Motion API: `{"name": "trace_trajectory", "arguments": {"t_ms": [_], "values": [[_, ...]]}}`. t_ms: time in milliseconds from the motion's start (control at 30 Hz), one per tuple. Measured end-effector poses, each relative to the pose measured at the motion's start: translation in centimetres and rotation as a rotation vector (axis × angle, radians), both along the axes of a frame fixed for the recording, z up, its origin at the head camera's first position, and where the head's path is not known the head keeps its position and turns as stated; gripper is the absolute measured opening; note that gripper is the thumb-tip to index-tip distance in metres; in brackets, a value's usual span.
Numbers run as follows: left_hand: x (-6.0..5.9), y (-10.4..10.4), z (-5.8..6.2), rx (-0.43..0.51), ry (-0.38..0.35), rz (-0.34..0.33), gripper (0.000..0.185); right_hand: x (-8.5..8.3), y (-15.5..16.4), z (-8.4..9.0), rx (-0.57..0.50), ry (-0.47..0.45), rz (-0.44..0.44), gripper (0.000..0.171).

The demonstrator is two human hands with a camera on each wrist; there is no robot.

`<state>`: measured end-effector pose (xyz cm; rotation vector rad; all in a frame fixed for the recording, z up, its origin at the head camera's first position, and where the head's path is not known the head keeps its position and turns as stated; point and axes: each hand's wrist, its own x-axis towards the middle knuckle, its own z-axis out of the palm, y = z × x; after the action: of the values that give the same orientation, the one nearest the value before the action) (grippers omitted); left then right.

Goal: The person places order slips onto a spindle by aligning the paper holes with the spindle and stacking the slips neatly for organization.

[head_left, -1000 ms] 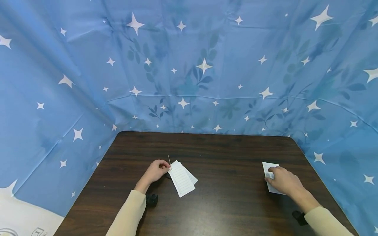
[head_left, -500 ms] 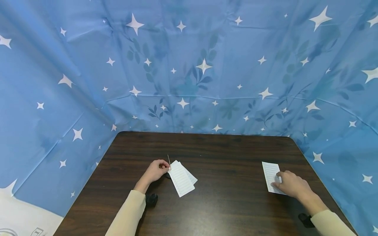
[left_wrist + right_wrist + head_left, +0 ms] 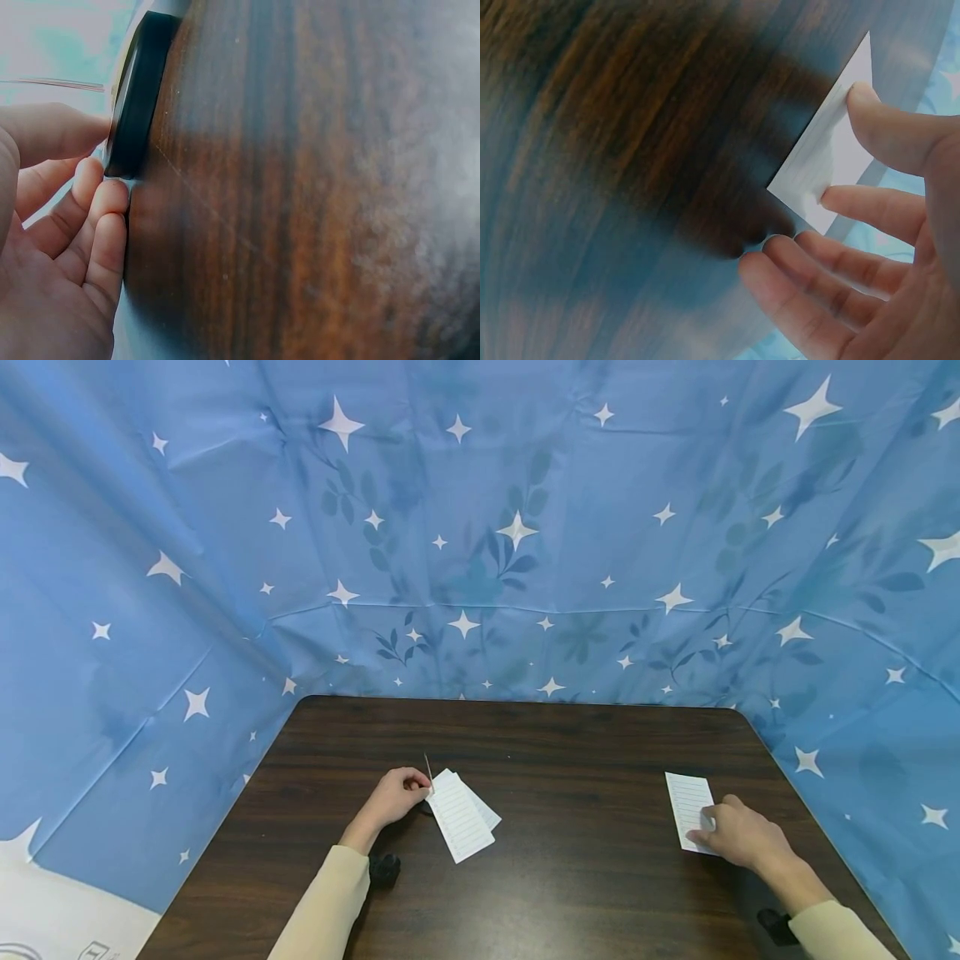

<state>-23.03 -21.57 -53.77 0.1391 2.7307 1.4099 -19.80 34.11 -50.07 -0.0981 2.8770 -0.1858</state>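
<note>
On the left half of the table, my left hand (image 3: 401, 795) pinches the near-left corner of a white card (image 3: 461, 817) printed with lines. A second white card (image 3: 484, 807) shows from beneath it, fanned to the right. A thin strand (image 3: 56, 83) extends from that corner beside my thumb. Underneath is a thick black-edged flat thing (image 3: 141, 97), mostly hidden in the head view. At the right, another lined white card (image 3: 688, 806) lies on the table. My right hand (image 3: 744, 833) touches it with the tips of thumb and index finger, the other fingers loosely extended.
The dark wood-grain table (image 3: 570, 860) has rounded far corners. A blue curtain (image 3: 480, 527) with white stars surrounds its far side and both sides. A white printed surface (image 3: 67, 910) lies past the left edge. Black wrist devices (image 3: 386, 870) sit at both cuffs.
My right hand has slid to the right across its card, uncovering more of the lines, then stayed nearly still. My left hand and its cards have hardly moved.
</note>
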Motion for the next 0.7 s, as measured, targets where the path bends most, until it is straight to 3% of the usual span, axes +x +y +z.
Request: {"name": "trace_trajectory", "arguments": {"t_ms": [700], "values": [[0.07,-0.08,0.04,0.005,0.005,-0.004,0.004,0.17,-0.84,-0.36,-0.094,0.065,-0.007,0.050]]}}
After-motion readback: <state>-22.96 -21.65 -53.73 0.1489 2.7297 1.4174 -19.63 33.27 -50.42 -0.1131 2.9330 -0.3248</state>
